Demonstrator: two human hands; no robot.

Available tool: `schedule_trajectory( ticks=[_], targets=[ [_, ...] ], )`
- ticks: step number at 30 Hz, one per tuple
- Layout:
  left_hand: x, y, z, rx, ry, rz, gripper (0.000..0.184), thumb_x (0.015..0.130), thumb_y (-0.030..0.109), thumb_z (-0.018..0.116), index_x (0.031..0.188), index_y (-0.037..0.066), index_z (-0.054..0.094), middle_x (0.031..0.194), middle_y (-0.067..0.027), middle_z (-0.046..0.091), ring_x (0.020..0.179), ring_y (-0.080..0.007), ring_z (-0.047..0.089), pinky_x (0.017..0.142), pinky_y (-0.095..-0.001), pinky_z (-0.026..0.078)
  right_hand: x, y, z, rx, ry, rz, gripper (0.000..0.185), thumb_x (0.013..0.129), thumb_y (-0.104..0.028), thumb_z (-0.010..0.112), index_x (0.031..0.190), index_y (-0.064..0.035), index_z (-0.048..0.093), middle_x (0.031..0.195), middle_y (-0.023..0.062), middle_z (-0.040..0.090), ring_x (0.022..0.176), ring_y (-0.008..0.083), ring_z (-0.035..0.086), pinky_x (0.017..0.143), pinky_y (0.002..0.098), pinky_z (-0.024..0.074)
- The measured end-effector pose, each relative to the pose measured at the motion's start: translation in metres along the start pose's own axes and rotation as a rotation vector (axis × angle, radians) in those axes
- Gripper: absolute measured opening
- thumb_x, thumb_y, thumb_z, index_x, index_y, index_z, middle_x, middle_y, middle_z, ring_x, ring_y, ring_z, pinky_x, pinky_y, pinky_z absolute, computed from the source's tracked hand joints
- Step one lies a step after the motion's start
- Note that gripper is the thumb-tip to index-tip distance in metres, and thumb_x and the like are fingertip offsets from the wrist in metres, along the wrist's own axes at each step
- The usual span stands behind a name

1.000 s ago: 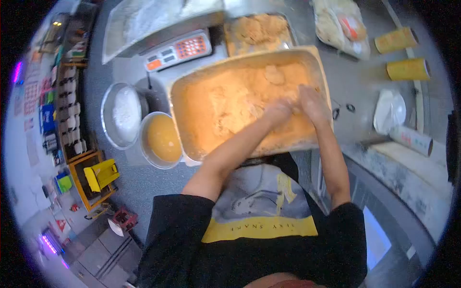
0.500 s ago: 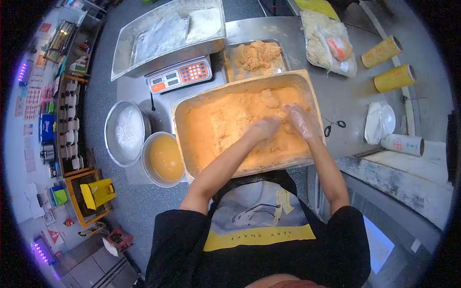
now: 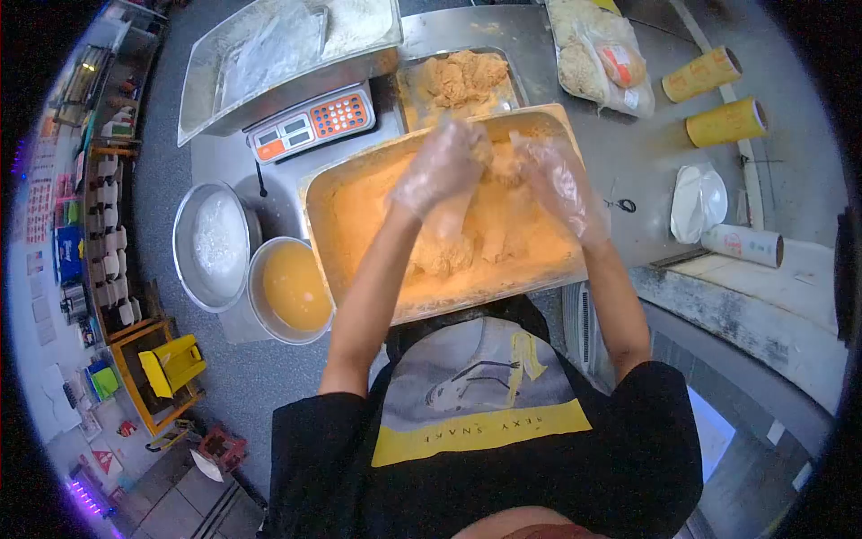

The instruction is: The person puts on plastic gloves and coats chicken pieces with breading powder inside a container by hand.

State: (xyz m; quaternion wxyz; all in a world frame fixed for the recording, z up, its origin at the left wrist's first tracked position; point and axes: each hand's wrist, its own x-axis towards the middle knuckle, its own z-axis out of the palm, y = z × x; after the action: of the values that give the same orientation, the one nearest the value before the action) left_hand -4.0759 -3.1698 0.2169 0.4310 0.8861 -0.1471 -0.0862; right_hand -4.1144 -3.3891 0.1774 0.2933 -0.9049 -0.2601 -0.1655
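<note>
A large tray (image 3: 316, 216) holds orange breading flour (image 3: 364, 211), with lumpy coated pieces (image 3: 444, 256) in its nearer half. Both my hands are in clear plastic gloves, raised over the tray's far side. My left hand (image 3: 438, 166) is closed around a breaded piece (image 3: 485, 153), partly hidden by the fingers. Just to the right, my right hand (image 3: 552, 180) has its fingers bent toward the same spot, beside more coated food; motion blur hides whether it grips any. Behind the tray, a smaller metal tray (image 3: 409, 103) carries a heap of coated pieces (image 3: 467, 76).
Left of the tray stand a bowl of yellowish liquid (image 3: 296, 286) and a metal bowl with white contents (image 3: 217, 238). A digital scale (image 3: 314, 124) sits before a deep metal pan (image 3: 278, 112). On the right are scissors (image 3: 621, 206), yellow rolls (image 3: 725, 123) and a bagged item (image 3: 602, 63).
My left hand has lifted from the flour and moved up and left, now closed on a breaded piece. My right hand has shifted slightly up and left. The camera view has shifted a little.
</note>
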Motion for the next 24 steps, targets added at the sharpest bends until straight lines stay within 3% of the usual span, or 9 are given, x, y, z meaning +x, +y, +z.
schedule_trajectory(
  ticks=[3, 6, 8, 12, 14, 16, 19, 21, 24],
  targets=[
    [0.037, 0.01, -0.028, 0.211, 0.073, 0.118, 0.019, 0.077, 0.01, 0.062, 0.093, 0.005, 0.069, 0.09, -0.0204, 0.067, 0.084, -0.0365, 0.065, 0.078, -0.043, 0.051, 0.042, -0.003, -0.016, 0.105, -0.043, 0.206, 0.029, 0.095, -0.02, 0.053, 0.119, -0.0055, 0.054, 0.116, 0.0081, 0.062, 0.11, 0.0259, 0.057, 0.096, 0.0382, 0.0444],
    [0.078, 0.009, -0.056, 0.308, 0.138, 0.255, 0.021, 0.075, 0.01, 0.06, 0.094, 0.005, 0.069, 0.092, -0.0197, 0.066, 0.085, -0.0368, 0.064, 0.079, -0.0427, 0.05, 0.088, 0.0, -0.043, -0.518, -0.083, -0.103, 0.032, 0.099, -0.022, 0.047, 0.127, -0.0063, 0.051, 0.125, 0.0076, 0.056, 0.117, 0.0224, 0.052, 0.102, 0.0357, 0.0402],
    [0.097, 0.013, -0.073, 0.376, 0.156, 0.296, 0.023, 0.075, 0.011, 0.06, 0.095, 0.005, 0.068, 0.092, -0.0195, 0.066, 0.086, -0.0371, 0.064, 0.079, -0.0428, 0.05, 0.112, 0.006, -0.05, -0.051, -0.104, 0.06, 0.037, 0.099, -0.018, 0.046, 0.134, -0.0063, 0.046, 0.134, 0.0063, 0.048, 0.125, 0.0221, 0.046, 0.107, 0.0357, 0.036],
    [0.103, -0.018, -0.064, 0.607, 0.144, 0.397, 0.026, 0.077, 0.014, 0.059, 0.1, 0.003, 0.067, 0.092, -0.02, 0.065, 0.087, -0.0378, 0.064, 0.079, -0.0432, 0.05, 0.111, 0.038, -0.025, 0.478, -0.13, -0.025, 0.037, 0.099, -0.013, 0.042, 0.136, -0.0104, 0.045, 0.135, 0.0033, 0.048, 0.128, 0.0179, 0.044, 0.108, 0.0331, 0.0349],
    [0.087, -0.041, -0.053, 0.787, 0.148, 0.433, 0.027, 0.078, 0.015, 0.059, 0.101, 0.003, 0.067, 0.091, -0.0205, 0.065, 0.087, -0.0375, 0.064, 0.079, -0.0436, 0.05, 0.101, 0.026, -0.019, 0.291, -0.266, 0.153, 0.023, 0.095, -0.016, 0.047, 0.116, -0.0072, 0.052, 0.113, 0.007, 0.054, 0.109, 0.0193, 0.051, 0.095, 0.0341, 0.0401],
    [0.036, -0.054, -0.052, 0.415, 0.139, 0.218, 0.022, 0.083, 0.022, 0.06, 0.088, 0.0, 0.065, 0.089, -0.0243, 0.065, 0.084, -0.0388, 0.064, 0.075, -0.0465, 0.051, 0.093, 0.013, -0.011, 0.102, -0.399, 0.319, 0.018, 0.092, -0.02, 0.052, 0.097, -0.0041, 0.06, 0.091, 0.0107, 0.059, 0.091, 0.0207, 0.059, 0.081, 0.035, 0.0453],
    [-0.052, -0.122, -0.029, 0.373, 0.097, -0.24, 0.035, 0.081, 0.03, 0.065, 0.103, 0.003, 0.066, 0.098, -0.0206, 0.067, 0.094, -0.035, 0.064, 0.085, -0.0428, 0.05, 0.05, 0.057, 0.044, -0.12, -0.455, 0.315, 0.029, 0.084, -0.029, 0.065, 0.081, -0.0006, 0.06, 0.073, 0.017, 0.062, 0.068, 0.0287, 0.058, 0.068, 0.0413, 0.0469],
    [-0.088, -0.171, 0.012, 0.425, 0.069, -0.391, 0.044, 0.08, 0.032, 0.068, 0.113, 0.003, 0.066, 0.105, -0.0206, 0.068, 0.101, -0.0328, 0.064, 0.091, -0.0403, 0.049, 0.011, 0.092, 0.114, 0.032, -0.39, 0.438, 0.03, 0.084, -0.029, 0.066, 0.08, 0.0006, 0.06, 0.072, 0.0169, 0.062, 0.07, 0.0302, 0.059, 0.069, 0.0403, 0.0473],
    [-0.109, -0.182, 0.054, 0.36, 0.21, -0.575, 0.064, 0.076, 0.039, 0.072, 0.126, 0.003, 0.058, 0.111, -0.0208, 0.067, 0.108, -0.0323, 0.062, 0.093, -0.0387, 0.048, 0.004, 0.088, 0.173, 0.121, -0.241, 0.373, 0.031, 0.081, -0.03, 0.068, 0.082, 0.0003, 0.059, 0.076, 0.0174, 0.063, 0.072, 0.0315, 0.061, 0.067, 0.0424, 0.0473]
  ],
)
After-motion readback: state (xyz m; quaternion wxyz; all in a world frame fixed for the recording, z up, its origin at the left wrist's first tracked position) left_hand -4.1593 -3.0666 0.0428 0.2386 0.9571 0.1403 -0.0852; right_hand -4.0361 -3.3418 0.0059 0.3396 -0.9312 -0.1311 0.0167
